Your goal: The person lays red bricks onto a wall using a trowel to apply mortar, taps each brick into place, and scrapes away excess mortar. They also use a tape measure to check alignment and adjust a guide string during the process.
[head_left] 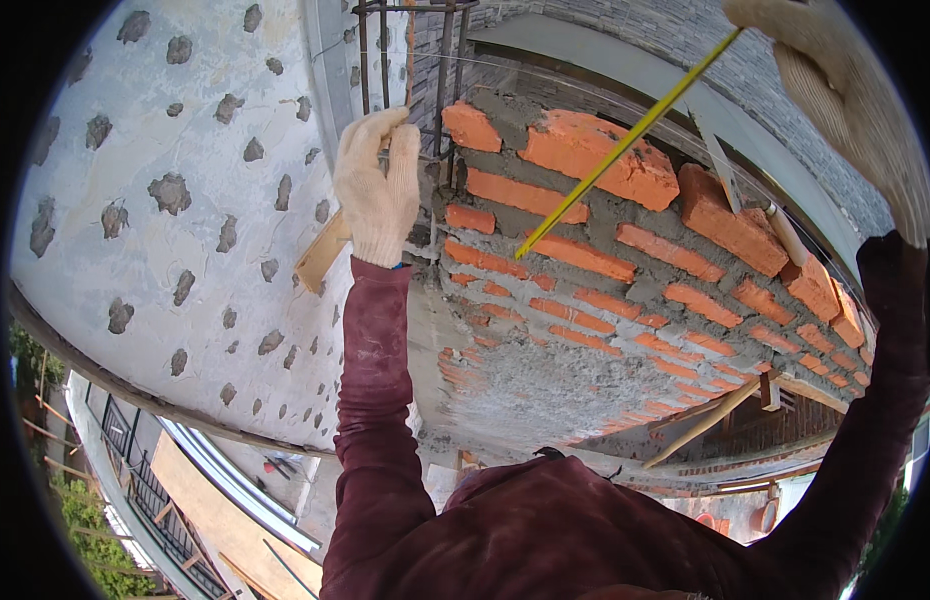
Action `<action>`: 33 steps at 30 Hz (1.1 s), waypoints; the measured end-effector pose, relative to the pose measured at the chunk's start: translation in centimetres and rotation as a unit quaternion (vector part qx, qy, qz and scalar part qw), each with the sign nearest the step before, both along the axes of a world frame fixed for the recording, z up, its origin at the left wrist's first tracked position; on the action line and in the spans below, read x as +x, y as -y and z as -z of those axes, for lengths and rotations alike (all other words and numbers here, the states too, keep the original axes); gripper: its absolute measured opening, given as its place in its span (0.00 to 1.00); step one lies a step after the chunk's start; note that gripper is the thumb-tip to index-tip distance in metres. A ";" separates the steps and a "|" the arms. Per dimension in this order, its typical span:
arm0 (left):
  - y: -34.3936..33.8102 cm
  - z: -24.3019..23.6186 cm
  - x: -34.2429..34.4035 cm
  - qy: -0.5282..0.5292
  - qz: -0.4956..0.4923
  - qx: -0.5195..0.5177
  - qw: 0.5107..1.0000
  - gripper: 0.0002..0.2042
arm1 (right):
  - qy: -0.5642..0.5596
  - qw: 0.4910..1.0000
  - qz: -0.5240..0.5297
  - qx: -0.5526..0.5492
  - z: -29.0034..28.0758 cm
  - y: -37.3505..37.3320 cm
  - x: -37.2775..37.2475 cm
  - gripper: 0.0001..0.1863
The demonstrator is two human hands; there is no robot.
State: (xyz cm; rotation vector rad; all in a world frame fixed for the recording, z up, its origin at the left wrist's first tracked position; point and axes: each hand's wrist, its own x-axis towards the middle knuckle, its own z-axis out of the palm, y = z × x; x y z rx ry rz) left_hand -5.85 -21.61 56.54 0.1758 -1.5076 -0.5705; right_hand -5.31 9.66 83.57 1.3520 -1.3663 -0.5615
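A yellow measuring tape (625,140) is stretched diagonally from the upper right of the frame down to the centre, across the top courses of an orange brick wall (635,270) with grey mortar. Its upper end is held by the gloved right hand (845,100) at the upper right edge, though whether those fingers are clamped on it cannot be told. The gloved left hand (380,185), fingers together, is pressed against the steel rebar (440,80) beside a pitted plaster wall (185,200) at upper centre.

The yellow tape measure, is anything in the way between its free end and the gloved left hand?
Nothing visible: the tape measure ends over the brick wall, with only brick and mortar between it and the left hand.
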 end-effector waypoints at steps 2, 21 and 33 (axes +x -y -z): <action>4.1 0.7 3.1 -0.001 -0.257 -0.068 0.964 0.14 | 0.109 0.994 -0.022 -0.015 4.6 -4.0 -5.1 0.10; 4.9 -2.3 -5.4 -0.198 0.390 0.247 0.865 0.38 | 0.771 0.505 0.209 -0.327 49.5 -27.2 -1.2 0.16; 7.0 -2.3 -5.4 -0.199 0.428 0.218 0.854 0.32 | 0.788 0.482 0.245 -0.294 52.5 -27.6 -0.5 0.16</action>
